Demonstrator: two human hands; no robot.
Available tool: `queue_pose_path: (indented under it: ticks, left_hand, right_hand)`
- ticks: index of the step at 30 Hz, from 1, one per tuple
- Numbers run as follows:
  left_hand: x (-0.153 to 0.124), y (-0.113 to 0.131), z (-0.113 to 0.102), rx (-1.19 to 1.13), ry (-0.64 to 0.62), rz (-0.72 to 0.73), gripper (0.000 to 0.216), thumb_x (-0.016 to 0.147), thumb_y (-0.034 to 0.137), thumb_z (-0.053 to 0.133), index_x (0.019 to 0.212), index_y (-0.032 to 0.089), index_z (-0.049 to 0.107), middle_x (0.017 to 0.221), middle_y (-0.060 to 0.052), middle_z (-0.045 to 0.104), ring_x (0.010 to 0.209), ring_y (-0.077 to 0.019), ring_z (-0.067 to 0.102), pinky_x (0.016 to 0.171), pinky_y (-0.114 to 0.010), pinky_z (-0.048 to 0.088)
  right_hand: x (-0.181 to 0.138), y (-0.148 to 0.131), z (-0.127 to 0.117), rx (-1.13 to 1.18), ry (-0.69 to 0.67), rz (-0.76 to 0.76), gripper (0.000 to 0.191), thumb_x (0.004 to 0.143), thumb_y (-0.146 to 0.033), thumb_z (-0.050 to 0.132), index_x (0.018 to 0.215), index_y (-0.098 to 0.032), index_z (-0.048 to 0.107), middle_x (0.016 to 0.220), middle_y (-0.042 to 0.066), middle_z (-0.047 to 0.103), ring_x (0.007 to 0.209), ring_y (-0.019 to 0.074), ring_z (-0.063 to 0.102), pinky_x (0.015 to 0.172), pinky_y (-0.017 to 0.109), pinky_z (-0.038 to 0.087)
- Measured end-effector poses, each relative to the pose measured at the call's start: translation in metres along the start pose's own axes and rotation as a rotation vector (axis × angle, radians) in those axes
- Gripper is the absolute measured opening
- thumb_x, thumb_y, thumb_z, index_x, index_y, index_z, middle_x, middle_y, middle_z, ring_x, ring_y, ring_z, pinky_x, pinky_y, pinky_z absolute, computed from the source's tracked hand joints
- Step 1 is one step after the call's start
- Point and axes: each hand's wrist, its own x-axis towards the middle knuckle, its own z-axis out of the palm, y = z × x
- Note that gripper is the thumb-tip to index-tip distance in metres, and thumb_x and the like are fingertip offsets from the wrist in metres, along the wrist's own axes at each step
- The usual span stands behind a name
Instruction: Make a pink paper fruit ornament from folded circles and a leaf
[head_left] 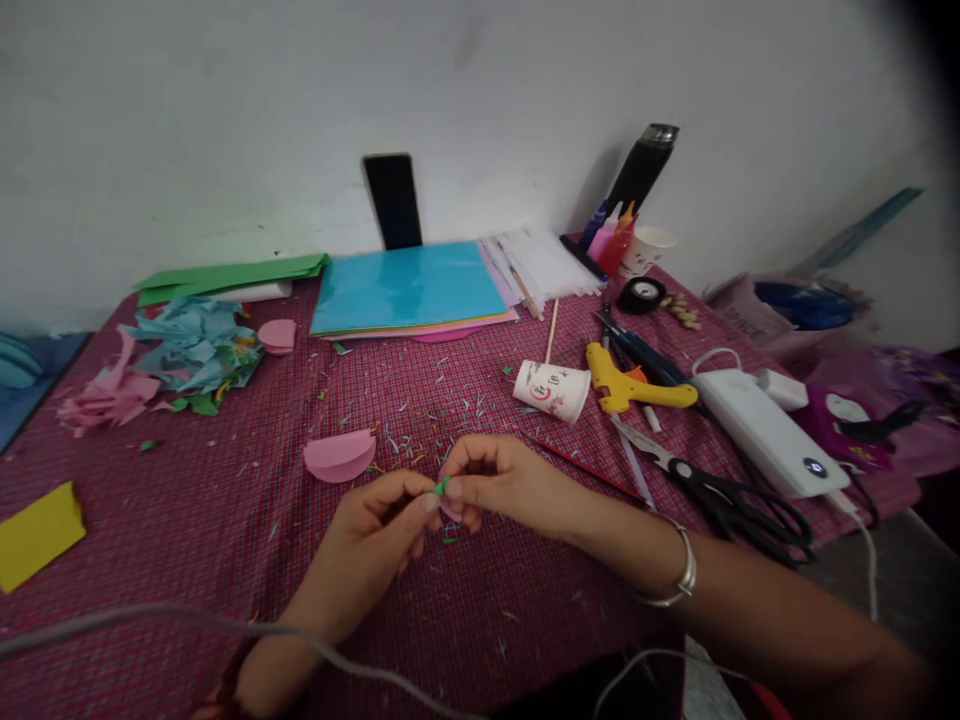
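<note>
Green paper sliver (442, 486), tiny, is being pinched at the fingertips of both left hand (373, 522) and right hand (496, 480), which are meeting just above red checked tablecloth (210, 560). Fingertip grip probably suiting its smallness. Near, leftward, folded pink paper disc (340, 456) is lying flat.

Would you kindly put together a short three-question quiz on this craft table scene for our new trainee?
1. True or false: the paper cup stands upright on the cloth.
2. What do the left hand and the right hand pinch between them? A) a small green piece B) the scissors C) the glue gun
3. Fill in: the bangle is worn on the ___ wrist.

Key: 1 false, the cup lies on its side; 2 A; 3 right.
</note>
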Motion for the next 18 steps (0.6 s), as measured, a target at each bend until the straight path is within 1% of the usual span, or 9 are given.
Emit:
queue_pose_path:
  ticks: [1, 3, 6, 10, 14, 18]
  left_hand:
    - [0.0, 0.001, 0.0, 0.004, 0.0, 0.023, 0.024, 0.084, 0.04, 0.057, 0.072, 0.02, 0.062, 0.056, 0.003, 0.051, 0.046, -0.0077, 0.04, 0.042, -0.02, 0.03]
    - [-0.001, 0.006, 0.001, 0.033, 0.006, 0.079, 0.024, 0.083, 0.037, 0.057, 0.067, 0.02, 0.061, 0.055, 0.003, 0.049, 0.047, -0.0082, 0.039, 0.043, -0.02, 0.029]
    - [-0.002, 0.013, 0.003, 0.109, 0.035, 0.122, 0.025, 0.08, 0.033, 0.058, 0.059, 0.019, 0.055, 0.053, 0.004, 0.045, 0.049, -0.0091, 0.037, 0.046, -0.021, 0.03]
    - [-0.004, 0.016, 0.007, 0.203, 0.05, 0.101, 0.027, 0.079, 0.034, 0.058, 0.057, 0.019, 0.053, 0.055, 0.003, 0.044, 0.053, -0.0103, 0.037, 0.049, -0.023, 0.03]
    - [-0.005, 0.013, 0.005, 0.172, 0.001, 0.098, 0.028, 0.084, 0.039, 0.053, 0.064, 0.02, 0.056, 0.058, 0.003, 0.048, 0.053, -0.0104, 0.04, 0.05, -0.023, 0.034]
    - [-0.004, 0.01, 0.0, 0.151, 0.003, 0.09, 0.029, 0.087, 0.039, 0.048, 0.068, 0.02, 0.057, 0.059, 0.002, 0.05, 0.053, -0.0103, 0.043, 0.049, -0.023, 0.035]
  right_hand:
    - [0.0, -0.001, -0.001, 0.08, -0.041, 0.04, 0.013, 0.079, -0.026, 0.063, 0.078, -0.017, 0.054, 0.064, -0.004, 0.059, 0.052, 0.0071, 0.054, 0.052, 0.022, 0.045]
    - [0.0, -0.003, -0.002, 0.147, -0.099, 0.072, 0.016, 0.078, -0.029, 0.065, 0.08, -0.017, 0.054, 0.067, -0.004, 0.061, 0.053, 0.0064, 0.056, 0.053, 0.022, 0.047]
    - [-0.001, -0.005, -0.001, 0.125, -0.145, 0.086, 0.024, 0.075, -0.033, 0.071, 0.08, -0.017, 0.054, 0.065, -0.005, 0.06, 0.054, 0.0063, 0.057, 0.053, 0.021, 0.048]
    - [-0.001, -0.003, 0.002, 0.095, -0.135, 0.104, 0.031, 0.068, -0.033, 0.078, 0.075, -0.018, 0.052, 0.056, -0.009, 0.056, 0.05, 0.0053, 0.053, 0.05, 0.02, 0.045]
    - [0.0, 0.0, 0.0, 0.159, -0.122, 0.098, 0.021, 0.075, -0.028, 0.072, 0.075, -0.017, 0.054, 0.061, -0.006, 0.06, 0.052, 0.0057, 0.055, 0.051, 0.02, 0.047]
    - [0.001, 0.001, -0.003, 0.194, -0.111, 0.067, 0.007, 0.08, -0.019, 0.062, 0.079, -0.015, 0.057, 0.066, -0.004, 0.062, 0.052, 0.0058, 0.057, 0.052, 0.021, 0.048]
